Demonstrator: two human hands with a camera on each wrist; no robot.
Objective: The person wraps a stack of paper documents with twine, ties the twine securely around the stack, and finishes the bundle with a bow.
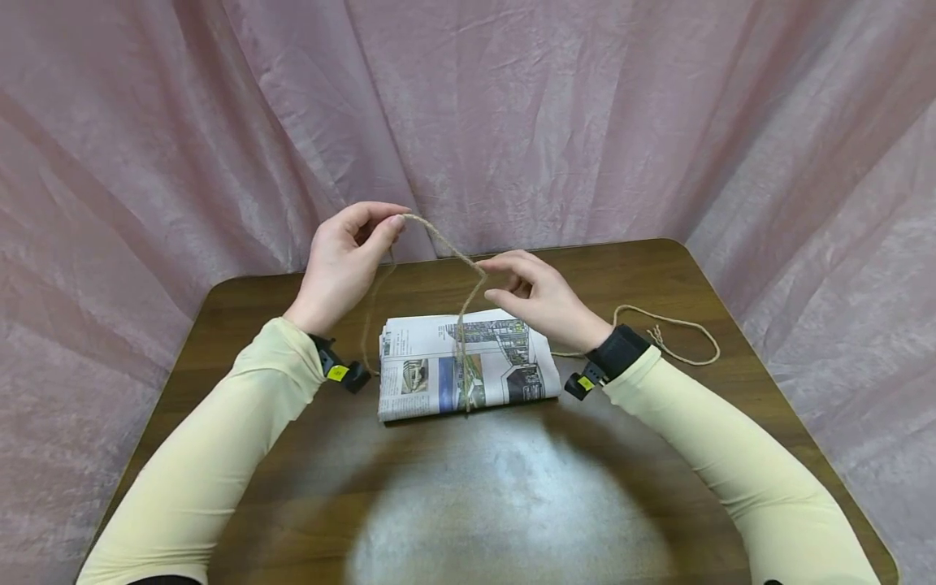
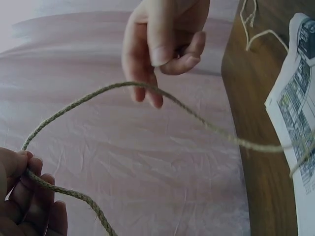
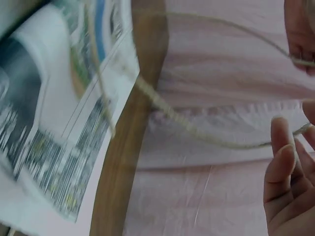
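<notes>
A folded newspaper stack (image 1: 417, 345) lies on the wooden table, with jute twine (image 1: 444, 241) running over its top from front to back. High at the left, my left hand (image 1: 342, 253) pinches the twine between thumb and fingertips, and a length hangs from it toward the stack's left side. My right hand (image 1: 547, 297) is raised above the stack's right part, its fingertips against the twine where it bends. Its thumb stands apart from the fingers in the left wrist view, where the twine (image 2: 197, 115) arcs across the fingers of the right hand (image 2: 167, 42).
A loose tail of twine (image 1: 705, 333) with a frayed end curls on the table (image 1: 658, 280) to the right of the stack. Pink curtains (image 1: 512, 122) hang behind and at both sides of the table. Each wrist wears a black strap with a small camera.
</notes>
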